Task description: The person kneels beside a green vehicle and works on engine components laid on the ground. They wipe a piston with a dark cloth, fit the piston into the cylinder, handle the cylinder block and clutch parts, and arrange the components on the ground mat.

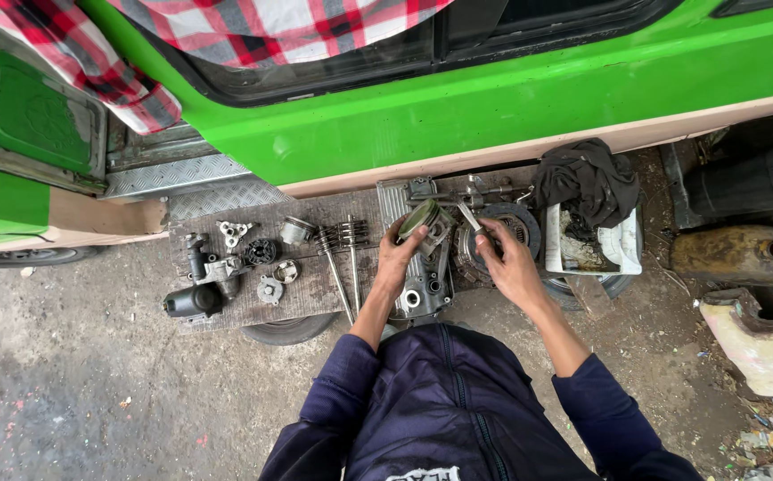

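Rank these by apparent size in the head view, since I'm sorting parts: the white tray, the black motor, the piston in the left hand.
1. white tray
2. black motor
3. piston, held by the left hand; motor and piston look close.

Dark navy long-sleeved jacket, sleeves pushed up to the elbows, forearms bare. Zip runs down the front centre. White printed patch at the lower hem. Left hand [397, 258] and right hand [511, 267] ungloved.

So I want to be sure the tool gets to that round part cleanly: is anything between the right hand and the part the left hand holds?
Nothing visible. The right hand points a thin tool straight at the round metal part in the left hand.
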`<control>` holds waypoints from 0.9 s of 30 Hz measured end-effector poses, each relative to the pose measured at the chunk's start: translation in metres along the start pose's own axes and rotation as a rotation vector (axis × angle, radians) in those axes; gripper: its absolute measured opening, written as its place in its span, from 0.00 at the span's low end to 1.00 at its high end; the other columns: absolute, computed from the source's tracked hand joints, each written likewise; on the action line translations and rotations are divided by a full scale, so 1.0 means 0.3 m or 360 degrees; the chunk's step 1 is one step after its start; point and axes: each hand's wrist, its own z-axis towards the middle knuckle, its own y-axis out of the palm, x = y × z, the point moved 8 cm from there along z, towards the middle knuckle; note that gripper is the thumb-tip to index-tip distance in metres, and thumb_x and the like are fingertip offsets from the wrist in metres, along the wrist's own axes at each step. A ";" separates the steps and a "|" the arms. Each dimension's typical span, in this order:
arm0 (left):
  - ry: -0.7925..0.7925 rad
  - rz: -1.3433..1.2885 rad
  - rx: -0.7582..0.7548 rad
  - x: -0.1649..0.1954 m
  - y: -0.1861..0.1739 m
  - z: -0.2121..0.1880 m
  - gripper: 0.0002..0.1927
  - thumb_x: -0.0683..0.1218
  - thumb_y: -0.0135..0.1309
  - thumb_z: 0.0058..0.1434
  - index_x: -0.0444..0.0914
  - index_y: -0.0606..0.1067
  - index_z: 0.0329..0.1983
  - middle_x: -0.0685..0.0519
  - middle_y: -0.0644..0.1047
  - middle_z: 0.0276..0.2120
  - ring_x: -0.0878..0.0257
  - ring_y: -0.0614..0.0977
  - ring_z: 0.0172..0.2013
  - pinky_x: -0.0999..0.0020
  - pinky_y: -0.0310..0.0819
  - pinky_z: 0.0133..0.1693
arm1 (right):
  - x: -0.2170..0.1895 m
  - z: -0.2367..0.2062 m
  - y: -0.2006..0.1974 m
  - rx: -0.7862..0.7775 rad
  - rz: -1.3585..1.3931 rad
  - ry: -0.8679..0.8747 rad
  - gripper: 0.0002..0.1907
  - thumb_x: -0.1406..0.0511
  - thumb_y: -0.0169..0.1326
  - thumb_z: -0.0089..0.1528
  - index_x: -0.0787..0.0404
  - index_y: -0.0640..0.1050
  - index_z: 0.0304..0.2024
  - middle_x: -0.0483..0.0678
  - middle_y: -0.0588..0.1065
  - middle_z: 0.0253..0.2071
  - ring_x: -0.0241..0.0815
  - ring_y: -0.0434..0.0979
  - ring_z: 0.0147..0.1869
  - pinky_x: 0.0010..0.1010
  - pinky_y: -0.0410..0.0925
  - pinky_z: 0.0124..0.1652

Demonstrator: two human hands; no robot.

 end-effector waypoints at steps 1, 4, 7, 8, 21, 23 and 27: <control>-0.0072 -0.0104 -0.0027 -0.019 0.001 0.000 0.51 0.63 0.67 0.49 0.32 0.64 0.70 0.38 0.73 0.60 0.48 0.75 0.62 0.54 0.68 0.62 | 0.003 -0.006 0.001 0.0019 0.0011 -0.0049 0.28 0.50 0.45 0.70 0.58 0.70 0.66 0.53 0.81 0.42 0.47 0.81 0.49 0.48 0.70 0.48; -0.0254 -0.0417 -0.0147 -0.047 0.020 -0.008 0.48 0.61 0.65 0.53 0.33 0.61 0.71 0.42 0.71 0.62 0.53 0.72 0.62 0.54 0.67 0.62 | -0.047 -0.028 -0.016 0.0258 -0.0125 -0.0419 0.24 0.52 0.52 0.75 0.59 0.72 0.65 0.57 0.79 0.51 0.50 0.77 0.54 0.44 0.72 0.43; -0.0345 -0.0700 -0.0392 -0.023 0.082 -0.033 0.46 0.61 0.63 0.59 0.32 0.61 0.71 0.40 0.71 0.64 0.52 0.73 0.64 0.55 0.67 0.66 | 0.072 -0.019 0.037 0.0125 0.0546 0.0414 0.27 0.51 0.58 0.66 0.56 0.80 0.62 0.53 0.67 0.29 0.37 0.63 0.23 0.34 0.59 0.23; -0.0349 -0.0772 -0.0480 -0.005 0.105 -0.049 0.46 0.62 0.62 0.60 0.32 0.60 0.71 0.39 0.70 0.65 0.51 0.72 0.65 0.55 0.67 0.67 | 0.078 -0.021 0.040 0.0170 0.0617 0.0522 0.29 0.52 0.59 0.63 0.56 0.73 0.63 0.49 0.70 0.28 0.35 0.62 0.20 0.31 0.59 0.21; -0.0540 -0.1197 -0.0675 0.087 0.200 -0.152 0.48 0.75 0.44 0.61 0.39 0.61 0.73 0.48 0.69 0.67 0.55 0.72 0.65 0.52 0.65 0.67 | -0.101 0.020 0.018 0.0276 0.0670 -0.0105 0.16 0.62 0.59 0.67 0.66 0.77 0.52 0.37 0.75 0.32 0.25 0.69 0.33 0.19 0.62 0.31; -0.0579 -0.1209 -0.0711 0.063 0.216 -0.157 0.48 0.76 0.43 0.62 0.38 0.62 0.73 0.46 0.70 0.65 0.54 0.73 0.63 0.53 0.66 0.67 | -0.081 0.019 0.024 0.0273 0.0587 -0.0005 0.15 0.61 0.58 0.68 0.65 0.78 0.52 0.39 0.74 0.31 0.27 0.68 0.32 0.20 0.61 0.30; -0.0651 -0.1170 -0.0641 0.021 0.220 -0.150 0.48 0.76 0.42 0.61 0.40 0.62 0.73 0.49 0.71 0.65 0.57 0.73 0.63 0.54 0.66 0.66 | -0.054 0.003 0.000 0.0352 0.0266 0.0043 0.15 0.60 0.54 0.72 0.64 0.78 0.55 0.47 0.73 0.33 0.31 0.66 0.30 0.24 0.61 0.28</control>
